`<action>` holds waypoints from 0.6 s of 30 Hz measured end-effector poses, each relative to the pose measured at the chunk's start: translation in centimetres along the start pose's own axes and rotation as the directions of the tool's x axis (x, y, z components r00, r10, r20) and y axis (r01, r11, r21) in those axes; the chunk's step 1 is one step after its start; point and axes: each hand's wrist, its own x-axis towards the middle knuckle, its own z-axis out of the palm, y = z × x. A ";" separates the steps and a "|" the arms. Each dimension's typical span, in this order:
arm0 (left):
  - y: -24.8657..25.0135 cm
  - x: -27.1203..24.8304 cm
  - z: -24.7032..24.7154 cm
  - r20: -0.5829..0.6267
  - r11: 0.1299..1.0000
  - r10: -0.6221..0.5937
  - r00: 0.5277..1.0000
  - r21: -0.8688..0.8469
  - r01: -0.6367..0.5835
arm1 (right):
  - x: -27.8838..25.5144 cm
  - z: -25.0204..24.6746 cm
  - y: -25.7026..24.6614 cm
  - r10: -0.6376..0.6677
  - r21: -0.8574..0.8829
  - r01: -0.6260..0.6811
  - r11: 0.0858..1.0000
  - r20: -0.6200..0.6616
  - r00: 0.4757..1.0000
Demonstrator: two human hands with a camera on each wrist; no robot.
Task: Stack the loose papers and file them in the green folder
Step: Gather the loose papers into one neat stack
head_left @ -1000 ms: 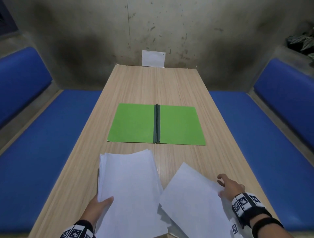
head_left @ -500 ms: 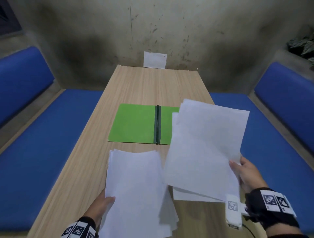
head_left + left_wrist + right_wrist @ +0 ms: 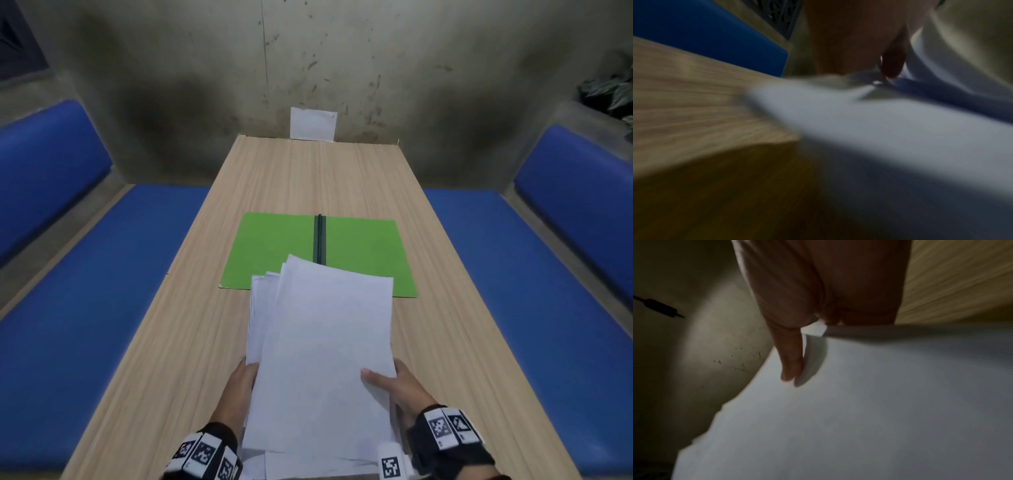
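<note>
The white loose papers (image 3: 322,342) form one rough stack in the middle of the near table, its top sheets fanned slightly and its far edge overlapping the near edge of the green folder (image 3: 274,253). The folder lies open and flat, dark spine up the centre. My left hand (image 3: 241,383) holds the stack's left edge, fingers hidden beneath the sheets. On the right edge my right hand (image 3: 400,387) grips with the thumb on top. The right wrist view shows that thumb (image 3: 791,361) lying on the papers (image 3: 859,402). The left wrist view is blurred, showing papers (image 3: 879,129) over wood.
The long wooden table (image 3: 308,178) runs away to a stained wall, where a small white card (image 3: 313,123) hangs. Blue benches (image 3: 102,274) (image 3: 531,274) flank both sides. A plant (image 3: 609,92) sits at the upper right.
My right hand lifted its sheets off the table's right side and swung them left onto the pile under my left hand. Both hands now hold one stack.
</note>
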 end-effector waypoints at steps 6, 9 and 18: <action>-0.2 -0.6 0.3 -0.022 0.983 0.143 0.989 0.124 -0.139 | -0.2 0.2 0.0 -0.038 -0.086 0.046 0.995 0.093 0.995; 0.5 -0.3 0.1 -0.086 0.981 0.149 0.985 0.135 -0.137 | -0.9 0.6 -1.5 -0.180 -0.093 0.179 0.979 0.006 0.984; 6.7 -2.0 0.8 0.027 0.895 0.435 0.900 0.100 -0.435 | -5.3 2.2 -6.9 -0.501 -0.072 0.512 0.856 0.129 0.856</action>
